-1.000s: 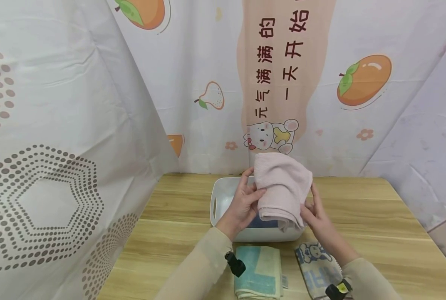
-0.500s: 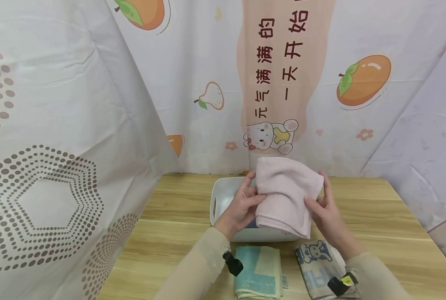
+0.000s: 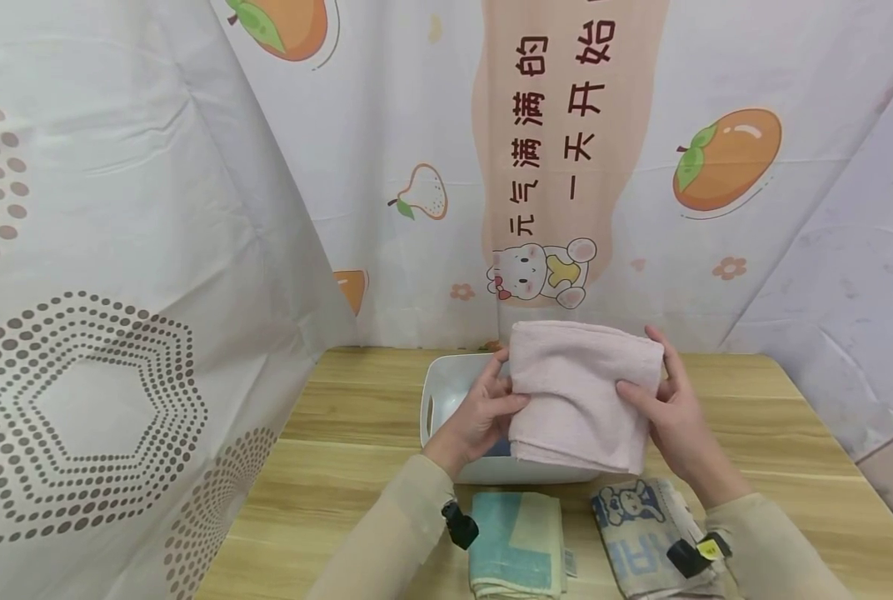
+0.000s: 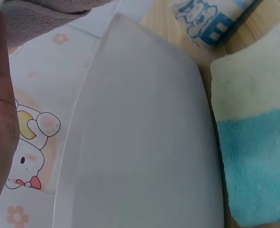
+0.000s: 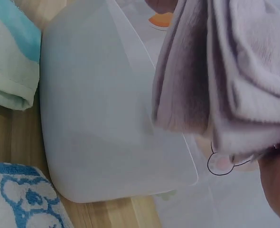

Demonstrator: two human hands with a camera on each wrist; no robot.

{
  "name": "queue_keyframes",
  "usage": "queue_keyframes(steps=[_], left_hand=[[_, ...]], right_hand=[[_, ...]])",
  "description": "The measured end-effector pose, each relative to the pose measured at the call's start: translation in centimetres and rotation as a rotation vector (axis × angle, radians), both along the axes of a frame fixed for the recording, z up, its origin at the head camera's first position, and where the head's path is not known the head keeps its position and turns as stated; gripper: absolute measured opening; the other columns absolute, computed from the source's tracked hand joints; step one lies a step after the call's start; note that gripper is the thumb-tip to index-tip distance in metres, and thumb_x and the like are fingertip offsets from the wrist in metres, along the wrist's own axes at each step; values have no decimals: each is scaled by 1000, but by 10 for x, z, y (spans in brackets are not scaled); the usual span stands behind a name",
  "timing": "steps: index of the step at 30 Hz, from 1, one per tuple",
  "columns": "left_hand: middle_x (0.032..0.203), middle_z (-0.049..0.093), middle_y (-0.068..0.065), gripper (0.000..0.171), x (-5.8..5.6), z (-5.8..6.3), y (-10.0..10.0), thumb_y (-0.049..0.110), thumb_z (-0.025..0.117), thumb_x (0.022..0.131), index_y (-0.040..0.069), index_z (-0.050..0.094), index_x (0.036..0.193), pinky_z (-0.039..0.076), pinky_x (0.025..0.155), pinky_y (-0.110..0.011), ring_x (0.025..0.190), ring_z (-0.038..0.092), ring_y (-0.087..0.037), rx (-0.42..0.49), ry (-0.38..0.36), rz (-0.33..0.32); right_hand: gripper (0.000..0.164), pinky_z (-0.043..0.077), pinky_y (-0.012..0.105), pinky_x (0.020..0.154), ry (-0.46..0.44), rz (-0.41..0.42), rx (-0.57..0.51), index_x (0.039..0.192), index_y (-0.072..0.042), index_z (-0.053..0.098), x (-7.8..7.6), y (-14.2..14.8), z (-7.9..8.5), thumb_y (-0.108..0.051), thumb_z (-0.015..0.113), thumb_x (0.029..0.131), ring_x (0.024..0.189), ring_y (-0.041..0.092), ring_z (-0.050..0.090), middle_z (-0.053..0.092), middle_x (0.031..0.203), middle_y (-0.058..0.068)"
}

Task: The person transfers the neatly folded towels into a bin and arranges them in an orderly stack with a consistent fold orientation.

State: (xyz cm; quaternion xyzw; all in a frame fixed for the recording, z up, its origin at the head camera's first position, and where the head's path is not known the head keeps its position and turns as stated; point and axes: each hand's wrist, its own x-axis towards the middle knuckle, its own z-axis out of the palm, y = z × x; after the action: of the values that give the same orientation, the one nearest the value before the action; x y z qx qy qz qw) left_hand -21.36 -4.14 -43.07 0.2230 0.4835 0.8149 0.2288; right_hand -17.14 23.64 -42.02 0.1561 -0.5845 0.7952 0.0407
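A folded pink towel (image 3: 577,400) is held up above the white bin in the head view. My left hand (image 3: 484,414) pinches its left edge, thumb in front and fingers behind. On the opposite edge my right hand (image 3: 675,412) grips it the same way. The right wrist view shows the towel's stacked layers (image 5: 225,80) hanging in folds. Behind and below it stands the white bin (image 3: 446,392), partly hidden by the towel; something dark blue (image 3: 501,448) shows inside it.
In front of the bin lies a folded teal and cream towel (image 3: 514,542). To its right rests a folded blue and beige towel with a bear pattern (image 3: 641,533). The wooden table (image 3: 356,433) ends at a printed curtain (image 3: 416,275) behind.
My right hand has moved right and spread the pink towel wider and flatter. Its loose lower corner, crumpled earlier, now lies straight. My left hand has barely shifted.
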Motion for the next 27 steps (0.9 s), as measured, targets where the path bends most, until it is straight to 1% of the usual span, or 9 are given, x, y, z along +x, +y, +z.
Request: queue_keyframes(steps=[4, 8, 11, 15, 18, 21, 24, 27], left_hand=[[125, 61, -3, 62, -1, -1, 0, 2, 54, 95, 28, 37, 148, 56, 82, -35, 107, 63, -18, -65, 15, 41], [126, 60, -6, 58, 0, 2, 0, 12, 58, 96, 26, 39, 149, 56, 82, -36, 107, 63, -19, -149, 28, 84], [126, 62, -8, 56, 1, 5, 1, 18, 61, 99, 24, 39, 150, 57, 82, -36, 106, 64, -20, -194, 25, 112], [122, 65, -9, 53, 1, 5, 2, 20, 65, 100, 23, 43, 148, 58, 79, -36, 101, 66, -20, -242, 14, 159], [120, 67, -9, 51, 0, 4, 2, 19, 66, 99, 23, 45, 146, 58, 77, -35, 98, 68, -20, -275, 7, 189], [119, 68, -11, 50, -2, 3, 1, 20, 67, 99, 21, 47, 145, 58, 75, -35, 95, 68, -20, -314, 5, 207], [120, 68, -12, 52, -3, 2, -1, 21, 68, 99, 19, 47, 146, 58, 75, -35, 94, 68, -20, -359, 2, 221], [120, 68, -14, 53, -5, 1, -3, 23, 69, 98, 19, 48, 146, 58, 73, -36, 92, 68, -21, -407, -1, 237]], right_hand=[[85, 60, 30, 74, -17, -36, 28, 163, -33, 19, 1, 0, 2, 9, 56, 99, 100, 11, 69, 69, 119, -4], [84, 60, 31, 72, -42, -72, 69, 162, -33, 20, 1, 0, 3, 5, 59, 99, 96, 11, 70, 69, 117, -5], [83, 61, 32, 71, -64, -85, 112, 163, -34, 20, 0, 1, 4, 2, 61, 100, 94, 11, 70, 69, 117, -5], [83, 61, 33, 71, -106, -100, 197, 163, -35, 17, -1, 1, 5, -7, 63, 101, 93, 13, 71, 68, 117, -5], [84, 61, 35, 71, -142, -112, 283, 164, -37, 11, -2, 0, 7, -16, 64, 102, 92, 15, 71, 65, 117, -1], [86, 61, 36, 70, -176, -125, 362, 164, -38, 5, -4, 0, 8, -25, 64, 103, 89, 18, 72, 62, 118, 8], [88, 61, 37, 69, -209, -132, 418, 164, -36, 0, -6, 0, 9, -32, 63, 103, 84, 19, 72, 60, 118, 17], [90, 61, 37, 68, -246, -131, 449, 164, -34, -3, -9, 0, 8, -38, 62, 103, 81, 20, 72, 60, 116, 21]])
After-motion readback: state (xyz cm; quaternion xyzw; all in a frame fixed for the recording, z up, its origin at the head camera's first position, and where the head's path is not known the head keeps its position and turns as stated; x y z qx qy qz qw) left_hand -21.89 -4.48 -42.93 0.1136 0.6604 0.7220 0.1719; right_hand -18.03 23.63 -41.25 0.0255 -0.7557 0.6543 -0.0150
